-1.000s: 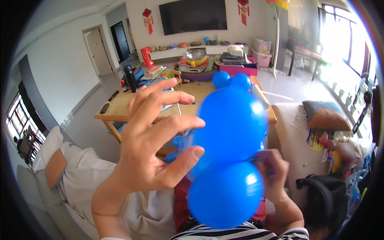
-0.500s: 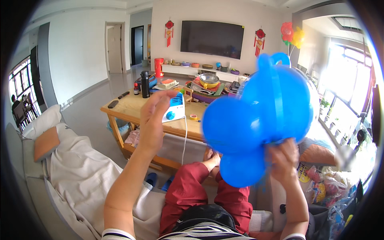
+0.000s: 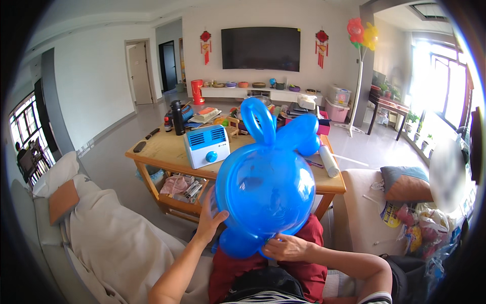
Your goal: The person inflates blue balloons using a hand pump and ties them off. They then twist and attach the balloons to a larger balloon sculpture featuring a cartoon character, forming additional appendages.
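A big shiny blue balloon figure (image 3: 268, 187) stands over my lap, with a round body, a looped ear (image 3: 258, 120) on top and a twisted lobe (image 3: 305, 133) at its upper right. Below its left side bulges a smaller round blue balloon (image 3: 240, 242). My left hand (image 3: 208, 223) lies against the body's left side, thumb and fingers apart; the fingers are partly hidden. At the bottom, my right hand (image 3: 286, 248) has its fingers closed on the balloon figure near its underside.
A wooden table (image 3: 177, 144) ahead holds a blue-and-white fan (image 3: 206, 147), a black flask (image 3: 177, 116) and piled items. Right of it is a sofa seat (image 3: 362, 213) with a cushion (image 3: 402, 185) and plastic bags. A white stand bears flower balloons (image 3: 362, 33).
The balloon figure has come down and left from the right side, turning so its looped ear points up. My left hand has dropped from the air to its side; my right hand moved to its underside.
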A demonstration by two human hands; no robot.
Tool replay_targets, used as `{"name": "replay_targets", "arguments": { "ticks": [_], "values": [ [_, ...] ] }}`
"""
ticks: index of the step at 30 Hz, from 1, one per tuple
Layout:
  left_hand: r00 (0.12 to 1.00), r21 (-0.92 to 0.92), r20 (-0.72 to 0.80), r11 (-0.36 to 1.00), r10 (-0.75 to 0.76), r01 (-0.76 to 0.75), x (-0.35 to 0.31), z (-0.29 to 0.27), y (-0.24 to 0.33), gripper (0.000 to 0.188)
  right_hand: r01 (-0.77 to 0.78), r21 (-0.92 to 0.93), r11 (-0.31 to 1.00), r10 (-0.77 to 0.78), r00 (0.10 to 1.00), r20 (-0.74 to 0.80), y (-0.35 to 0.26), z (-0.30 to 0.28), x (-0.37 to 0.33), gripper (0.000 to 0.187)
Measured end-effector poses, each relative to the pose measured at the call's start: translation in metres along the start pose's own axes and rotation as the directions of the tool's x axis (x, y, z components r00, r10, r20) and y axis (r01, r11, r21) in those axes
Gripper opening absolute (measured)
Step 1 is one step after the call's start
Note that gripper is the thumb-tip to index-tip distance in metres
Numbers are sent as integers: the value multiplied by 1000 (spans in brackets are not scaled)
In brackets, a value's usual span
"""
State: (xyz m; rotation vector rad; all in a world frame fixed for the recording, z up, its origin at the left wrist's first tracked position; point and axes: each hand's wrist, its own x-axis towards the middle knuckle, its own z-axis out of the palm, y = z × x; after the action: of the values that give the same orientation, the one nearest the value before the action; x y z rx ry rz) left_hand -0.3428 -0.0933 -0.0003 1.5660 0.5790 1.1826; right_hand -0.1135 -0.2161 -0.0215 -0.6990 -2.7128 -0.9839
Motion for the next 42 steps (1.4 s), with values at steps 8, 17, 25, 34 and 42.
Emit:
{"name": "replay_targets", "arguments": {
  "ticks": [8, 17, 25, 34, 42],
  "values": [
    [989, 120, -132, 989, -68, 84, 4, 1, -25, 103, -263, 43, 964, 236, 767, -596, 43, -26, -33, 18],
    [813, 544, 295, 611, 503, -575, 21, 72, 47, 80, -878, 454, 150, 947, -4, -322, 185, 16, -112, 16],
    [804, 652, 302, 504, 513, -566, 24, 85, 37, 59, -815, 547, 190, 981, 136, -138, 239, 52, -81, 18],
    [852, 677, 131, 583, 507, -450, 31, 50, 36, 50, -983, -145, 110, 967, 73, 243, 349, 139, -102, 106],
    [892, 574, 221, 686, 395, -447, 49, 41, 43, 48, -944, -299, 141, 960, 57, 273, 367, 163, -120, 71]
  ]
}}
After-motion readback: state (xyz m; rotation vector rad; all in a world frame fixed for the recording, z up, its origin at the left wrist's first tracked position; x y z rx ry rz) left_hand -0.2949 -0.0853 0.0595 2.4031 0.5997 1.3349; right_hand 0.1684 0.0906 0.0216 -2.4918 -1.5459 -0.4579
